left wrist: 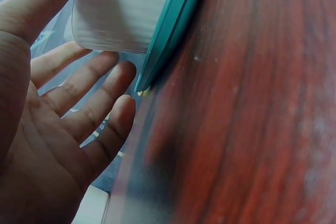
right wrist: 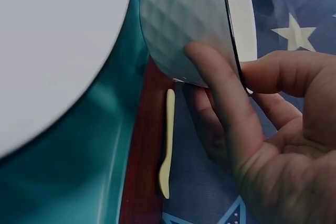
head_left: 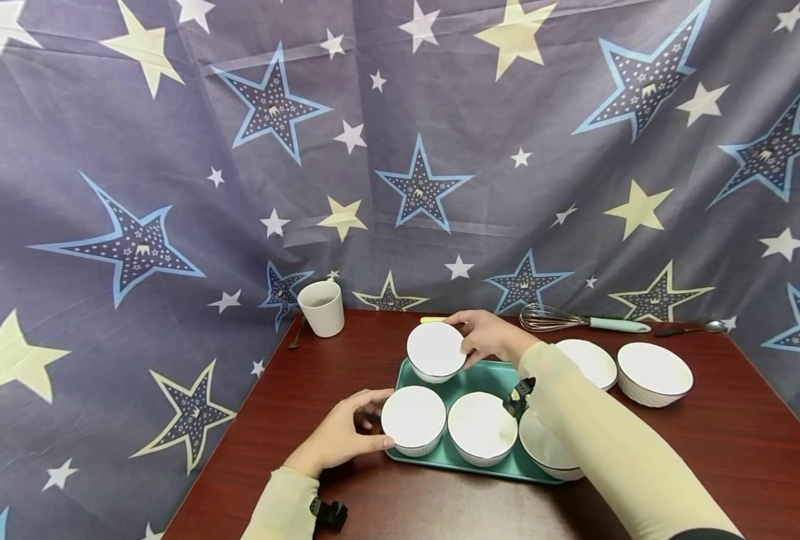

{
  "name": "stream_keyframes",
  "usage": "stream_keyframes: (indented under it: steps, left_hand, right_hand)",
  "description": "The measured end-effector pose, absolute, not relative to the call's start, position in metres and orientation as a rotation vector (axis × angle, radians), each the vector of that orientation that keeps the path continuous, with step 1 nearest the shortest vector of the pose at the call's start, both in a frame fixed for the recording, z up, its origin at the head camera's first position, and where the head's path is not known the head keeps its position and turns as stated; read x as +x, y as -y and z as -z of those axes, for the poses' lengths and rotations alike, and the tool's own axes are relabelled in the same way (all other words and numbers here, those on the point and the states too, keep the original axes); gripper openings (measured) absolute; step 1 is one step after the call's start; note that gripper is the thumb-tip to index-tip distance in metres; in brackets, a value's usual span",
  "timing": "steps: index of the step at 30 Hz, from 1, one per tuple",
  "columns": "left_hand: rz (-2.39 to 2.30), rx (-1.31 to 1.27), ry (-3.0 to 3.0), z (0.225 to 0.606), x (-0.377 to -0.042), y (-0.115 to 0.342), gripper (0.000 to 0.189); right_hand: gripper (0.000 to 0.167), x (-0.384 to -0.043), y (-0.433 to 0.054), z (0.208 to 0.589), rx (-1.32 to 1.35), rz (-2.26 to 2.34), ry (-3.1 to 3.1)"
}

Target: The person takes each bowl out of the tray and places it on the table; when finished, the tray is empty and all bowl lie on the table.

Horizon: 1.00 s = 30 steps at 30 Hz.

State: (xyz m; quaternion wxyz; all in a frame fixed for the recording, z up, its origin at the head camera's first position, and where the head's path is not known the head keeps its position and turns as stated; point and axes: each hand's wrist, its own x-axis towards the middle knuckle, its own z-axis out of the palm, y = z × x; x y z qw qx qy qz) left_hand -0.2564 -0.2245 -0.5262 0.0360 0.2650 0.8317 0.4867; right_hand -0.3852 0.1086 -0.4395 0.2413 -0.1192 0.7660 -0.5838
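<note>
My right hand (head_left: 491,334) pinches a white bowl (head_left: 435,349) by its dark-edged rim above the back left of a green tray (head_left: 497,375). In the right wrist view the held bowl (right wrist: 186,24) is tilted and shows a diamond-textured outside. At the tray's front left corner, my left hand (head_left: 342,431) is spread around the side of another white bowl (head_left: 413,416), its fingers loosely bent. Beside that one stand a middle bowl (head_left: 483,424) and a right-hand bowl (head_left: 545,442), partly covered by my right forearm.
Two more white bowls stand to the right: one (head_left: 584,360) partly behind my arm, another (head_left: 655,371) on the table. Along the back lie a whisk (head_left: 562,319), a spoon (head_left: 693,328) and a yellow utensil (right wrist: 167,145). A white mug (head_left: 322,309) stands back left, near a small dark utensil (head_left: 296,334).
</note>
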Motion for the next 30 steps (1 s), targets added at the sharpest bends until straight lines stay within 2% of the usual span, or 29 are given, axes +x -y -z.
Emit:
stream_keyframes:
  steps: [30]
  left_hand:
    - [-1.499, 0.812, -2.546, 0.529, -0.257, 0.225, 0.074]
  right_hand:
    - [0.072, -0.345, -0.173, 0.404, -0.386, 1.885, -2.250]
